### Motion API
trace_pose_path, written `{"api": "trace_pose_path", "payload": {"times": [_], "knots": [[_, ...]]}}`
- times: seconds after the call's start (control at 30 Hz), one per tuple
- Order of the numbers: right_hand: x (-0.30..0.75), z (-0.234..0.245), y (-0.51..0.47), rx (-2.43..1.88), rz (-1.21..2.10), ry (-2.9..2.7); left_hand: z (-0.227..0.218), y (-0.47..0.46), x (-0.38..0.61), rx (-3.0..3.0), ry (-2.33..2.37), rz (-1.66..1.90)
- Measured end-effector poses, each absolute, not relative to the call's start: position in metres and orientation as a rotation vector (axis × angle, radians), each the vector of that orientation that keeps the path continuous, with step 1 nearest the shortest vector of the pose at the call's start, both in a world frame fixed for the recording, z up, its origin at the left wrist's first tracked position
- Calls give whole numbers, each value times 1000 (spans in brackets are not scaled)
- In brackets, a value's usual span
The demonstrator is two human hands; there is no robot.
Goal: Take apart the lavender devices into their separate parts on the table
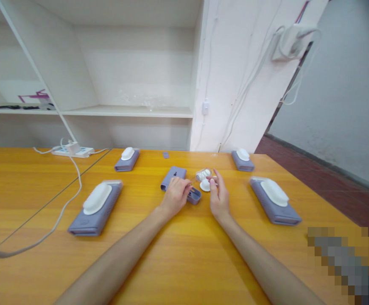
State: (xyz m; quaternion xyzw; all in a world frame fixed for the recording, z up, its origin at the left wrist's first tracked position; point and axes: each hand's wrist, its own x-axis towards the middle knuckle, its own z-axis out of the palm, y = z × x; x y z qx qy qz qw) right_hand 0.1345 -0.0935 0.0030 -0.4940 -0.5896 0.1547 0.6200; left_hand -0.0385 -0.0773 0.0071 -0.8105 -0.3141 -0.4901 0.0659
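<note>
My left hand (175,195) rests on a lavender device (175,174) lying flat in the middle of the wooden table (184,254), fingers curled over its near end. My right hand (219,195) pinches a small white and clear part (203,174) just above the table, right of that device. A small white round piece (205,185) lies under the right fingers. Both forearms reach in from the bottom edge.
Four more lavender devices with white pads lie around: near left (96,208), far left (127,159), far right (242,160), near right (275,200). A white power strip (73,150) and its cable (73,186) cross the left side. White shelving (127,111) stands behind.
</note>
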Motion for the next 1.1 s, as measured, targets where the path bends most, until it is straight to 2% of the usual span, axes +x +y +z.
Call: {"api": "trace_pose_path", "payload": {"times": [0.17,0.5,0.8,1.1], "knots": [[135,2,-94,-1156,318,-1391,10,-80,-37,-2491,-895,-1401],[133,5,-96,-1125,242,-1533,10,-80,-37,-2453,-754,-1506],[130,9,-103,-986,262,-1643,19,-89,-30,-2583,-464,-1175],[129,8,-100,-993,51,-1676,22,-91,-28,-2644,-699,-1006]]}}
